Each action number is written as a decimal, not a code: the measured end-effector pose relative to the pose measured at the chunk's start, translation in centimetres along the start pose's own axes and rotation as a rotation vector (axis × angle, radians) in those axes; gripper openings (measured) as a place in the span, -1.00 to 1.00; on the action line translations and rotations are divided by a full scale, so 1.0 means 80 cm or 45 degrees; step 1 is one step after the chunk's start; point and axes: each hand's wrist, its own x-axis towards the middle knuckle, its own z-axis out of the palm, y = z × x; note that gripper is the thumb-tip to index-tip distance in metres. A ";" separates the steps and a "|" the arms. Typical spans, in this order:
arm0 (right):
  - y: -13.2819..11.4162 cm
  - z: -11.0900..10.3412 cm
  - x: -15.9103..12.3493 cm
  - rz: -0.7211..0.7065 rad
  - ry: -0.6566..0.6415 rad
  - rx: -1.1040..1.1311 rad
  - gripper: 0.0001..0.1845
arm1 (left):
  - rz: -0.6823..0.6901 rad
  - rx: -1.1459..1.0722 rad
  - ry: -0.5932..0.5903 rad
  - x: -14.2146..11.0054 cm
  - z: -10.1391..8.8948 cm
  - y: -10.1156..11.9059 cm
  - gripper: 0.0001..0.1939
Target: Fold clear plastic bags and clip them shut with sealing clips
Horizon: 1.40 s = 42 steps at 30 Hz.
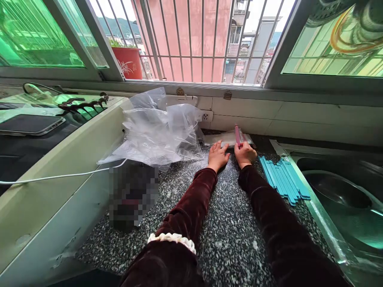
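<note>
My right hand (245, 154) is closed around a narrow pink stick (237, 135), which points up toward the wall. It rests over a flat clear plastic packet (217, 138) at the back of the counter. Beside it, my left hand (218, 156) lies palm down with fingers spread, its fingertips at the packet's near edge. To the right of my right hand, several flat blue sticks (283, 179) lie side by side in a loose bundle. Left of my hands sits a crumpled heap of clear plastic bags (161, 129).
A metal sink (344, 235) with a dark pan (338, 189) borders the speckled counter (227, 239) on the right. At left stands a raised pale ledge (68, 143) with a phone (30, 123) beyond it. A white cable (68, 176) crosses the ledge. A wall socket (206, 116) sits behind the bags.
</note>
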 end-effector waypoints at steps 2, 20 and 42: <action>0.000 0.002 0.005 0.009 0.002 -0.018 -0.67 | -0.015 0.050 -0.060 0.006 0.002 -0.001 -0.50; -0.001 -0.001 0.009 0.064 0.010 -0.114 -0.52 | -0.017 0.115 -0.067 -0.011 -0.008 -0.014 -0.50; -0.266 -0.069 -0.086 -1.567 -0.218 -0.039 -0.71 | -0.286 0.515 0.558 -0.040 -0.310 -0.142 -0.71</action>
